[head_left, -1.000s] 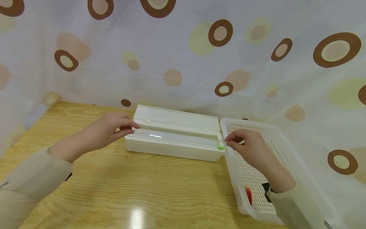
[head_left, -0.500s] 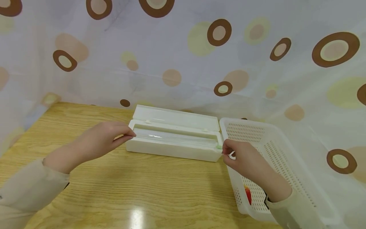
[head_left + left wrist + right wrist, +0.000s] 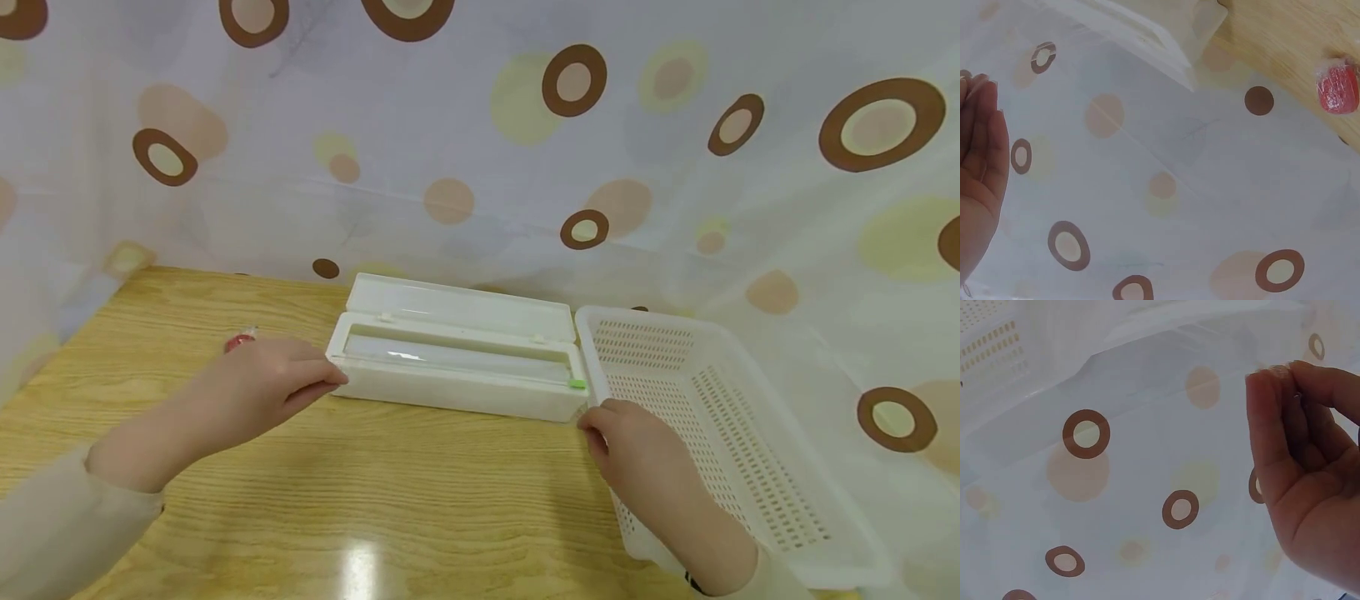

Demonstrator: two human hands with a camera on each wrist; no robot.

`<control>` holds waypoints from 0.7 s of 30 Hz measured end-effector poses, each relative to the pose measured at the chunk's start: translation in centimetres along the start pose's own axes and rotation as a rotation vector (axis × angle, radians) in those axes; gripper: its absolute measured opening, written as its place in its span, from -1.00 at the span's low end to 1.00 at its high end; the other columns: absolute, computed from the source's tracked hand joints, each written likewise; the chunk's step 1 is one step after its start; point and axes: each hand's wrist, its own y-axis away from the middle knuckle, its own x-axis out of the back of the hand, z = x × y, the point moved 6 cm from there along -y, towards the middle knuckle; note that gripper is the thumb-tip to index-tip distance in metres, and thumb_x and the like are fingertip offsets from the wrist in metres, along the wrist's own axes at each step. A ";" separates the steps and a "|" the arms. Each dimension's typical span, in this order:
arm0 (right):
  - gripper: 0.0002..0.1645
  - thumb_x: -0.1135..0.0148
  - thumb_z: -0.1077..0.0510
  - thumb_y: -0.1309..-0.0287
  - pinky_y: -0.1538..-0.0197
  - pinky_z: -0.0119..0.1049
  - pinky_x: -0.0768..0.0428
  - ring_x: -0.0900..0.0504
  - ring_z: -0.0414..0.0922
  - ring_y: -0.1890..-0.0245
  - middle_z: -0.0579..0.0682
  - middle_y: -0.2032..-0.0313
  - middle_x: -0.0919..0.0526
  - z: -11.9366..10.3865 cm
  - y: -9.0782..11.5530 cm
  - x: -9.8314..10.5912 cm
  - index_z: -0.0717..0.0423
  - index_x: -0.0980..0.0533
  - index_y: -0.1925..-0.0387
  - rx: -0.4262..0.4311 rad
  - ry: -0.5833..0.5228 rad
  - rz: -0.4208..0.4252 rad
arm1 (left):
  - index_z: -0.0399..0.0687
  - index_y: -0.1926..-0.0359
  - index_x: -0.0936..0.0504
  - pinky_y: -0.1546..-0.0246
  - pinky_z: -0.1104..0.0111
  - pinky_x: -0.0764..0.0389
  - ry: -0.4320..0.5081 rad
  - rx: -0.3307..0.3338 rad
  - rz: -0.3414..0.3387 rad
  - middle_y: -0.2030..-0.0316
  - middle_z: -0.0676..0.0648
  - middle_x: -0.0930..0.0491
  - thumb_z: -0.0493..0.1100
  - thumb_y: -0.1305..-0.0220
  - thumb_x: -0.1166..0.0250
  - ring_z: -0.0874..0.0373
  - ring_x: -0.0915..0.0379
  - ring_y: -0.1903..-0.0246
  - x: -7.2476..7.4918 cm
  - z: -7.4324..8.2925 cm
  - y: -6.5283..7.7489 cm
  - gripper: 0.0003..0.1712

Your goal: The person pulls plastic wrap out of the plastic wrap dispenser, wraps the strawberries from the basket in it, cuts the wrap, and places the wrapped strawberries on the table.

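A long white cling film dispenser sits at the back of the table, its lid tipped back. Inside lies the cling film roll; a green slide cutter is at the right end of the front edge. My left hand pinches thumb to fingers by the front left corner. At the front right corner my right hand pinches likewise. A clear crumpled bit of cling film shows at its fingertips in the right wrist view. The sheet between the hands is nearly invisible.
A white perforated basket stands right of the dispenser, partly under my right arm. Behind my left hand lies a red thing wrapped in clear plastic. A spotted curtain hangs at the back and right of the wooden table.
Both hands have come down and toward me from the roll to the dispenser's front corners, pinching the film. The left also shifted slightly left, uncovering the red thing.
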 end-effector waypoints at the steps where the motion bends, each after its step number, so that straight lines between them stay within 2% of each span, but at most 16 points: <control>1: -0.84 -0.34 0.38 0.12 0.49 -0.39 -0.53 -0.52 -0.22 0.52 -0.12 0.54 -0.57 -0.3 0.4 -0.2 0.09 -0.62 0.48 0.010 0.023 0.014 | -0.03 0.41 -0.66 0.40 0.45 -0.54 -0.003 -0.014 0.006 0.47 0.12 -0.61 0.07 -0.43 0.14 0.27 -0.52 0.46 0.0 0.2 0.1 -0.49; 2: -0.84 -0.36 0.39 0.15 0.51 -0.41 -0.53 -0.53 -0.21 0.53 -0.13 0.56 -0.56 -0.6 0.8 -0.4 0.09 -0.61 0.50 0.020 0.043 0.025 | -0.03 0.44 -0.65 0.41 0.44 -0.54 -0.005 -0.029 0.007 0.49 0.13 -0.59 0.11 -0.44 0.29 0.28 -0.49 0.48 -0.1 0.5 0.1 -0.37; 5: -0.81 -0.39 0.41 0.21 0.59 -0.49 -0.48 -0.50 -0.22 0.56 -0.14 0.59 -0.52 -1.5 1.9 -0.9 0.10 -0.59 0.55 0.050 0.100 0.054 | 0.00 0.51 -0.62 0.44 0.46 -0.48 -0.006 -0.059 -0.002 0.54 0.15 -0.54 0.09 -0.45 0.27 0.31 -0.42 0.50 -0.1 1.2 0.3 -0.39; 7: -0.79 -0.39 0.42 0.23 0.64 -0.53 -0.42 -0.48 -0.23 0.57 -0.14 0.59 -0.50 -1.8 2.4 -1.2 0.10 -0.57 0.54 0.055 0.135 0.043 | 0.00 0.52 -0.61 0.44 0.47 -0.46 0.001 -0.075 -0.005 0.55 0.15 -0.53 0.07 -0.45 0.27 0.31 -0.39 0.50 -0.1 1.5 0.5 -0.39; 9: -0.77 -0.38 0.44 0.22 0.67 -0.57 -0.37 -0.47 -0.23 0.56 -0.14 0.58 -0.48 -1.9 2.7 -1.5 0.10 -0.56 0.52 0.046 0.157 -0.003 | 0.00 0.51 -0.61 0.43 0.47 -0.46 0.003 -0.078 -0.013 0.55 0.15 -0.53 0.06 -0.45 0.28 0.31 -0.40 0.50 -0.1 1.7 0.7 -0.39; 11: -0.77 -0.37 0.44 0.19 0.64 -0.58 -0.40 -0.49 -0.22 0.53 -0.12 0.56 -0.50 -1.9 2.7 -1.8 0.11 -0.56 0.49 0.039 0.166 -0.073 | 0.00 0.49 -0.63 0.40 0.46 -0.49 0.003 -0.071 -0.029 0.53 0.15 -0.55 0.07 -0.45 0.28 0.30 -0.42 0.47 -0.1 1.7 0.8 -0.39; 13: -0.77 -0.36 0.46 0.17 0.59 -0.55 -0.48 -0.55 -0.19 0.49 -0.10 0.53 -0.54 -1.7 2.5 -1.9 0.13 -0.57 0.46 0.028 0.161 -0.151 | 0.01 0.48 -0.63 0.39 0.43 -0.50 0.005 -0.066 -0.058 0.52 0.16 -0.55 -0.03 -0.41 0.01 0.30 -0.43 0.46 -0.2 1.8 0.8 -0.61; 15: -0.76 -0.34 0.47 0.16 0.53 -0.46 -0.56 -0.61 -0.13 0.44 -0.07 0.49 -0.59 -1.4 2.1 -1.9 0.13 -0.59 0.43 0.011 0.149 -0.210 | 0.04 0.48 -0.62 0.39 0.43 -0.50 0.005 -0.057 -0.098 0.52 0.18 -0.55 -0.15 -0.24 -0.25 0.31 -0.42 0.46 -0.3 1.9 0.9 -0.85; 16: -0.74 -0.32 0.48 0.15 0.46 -0.40 -0.60 -0.64 -0.08 0.40 -0.04 0.44 -0.62 -1.3 2.0 -2.0 0.13 -0.60 0.41 -0.002 0.140 -0.250 | 0.05 0.49 -0.61 0.39 0.43 -0.49 0.006 -0.053 -0.122 0.52 0.19 -0.53 -0.20 -0.11 -0.34 0.32 -0.41 0.47 -0.5 2.0 0.9 -0.91; 18: -0.71 -0.30 0.52 0.17 0.44 -0.31 -0.63 -0.66 -0.03 0.37 -0.01 0.41 -0.64 -1.4 1.9 -2.4 0.14 -0.60 0.40 -0.011 0.130 -0.304 | 0.08 0.52 -0.60 0.41 0.43 -0.48 0.015 -0.039 -0.179 0.54 0.21 -0.52 -0.30 0.17 -0.45 0.33 -0.40 0.49 -0.8 2.1 1.1 -0.78; 21: -0.75 -0.33 0.52 0.19 0.49 -0.28 -0.61 -0.62 -0.06 0.44 -0.01 0.49 -0.60 -2.0 2.5 -3.5 0.18 -0.57 0.48 0.026 0.177 -0.365 | 0.12 0.55 -0.60 0.43 0.44 -0.47 0.043 -0.002 -0.289 0.56 0.23 -0.50 -0.29 0.13 -0.45 0.35 -0.38 0.51 -1.6 2.3 1.6 -0.78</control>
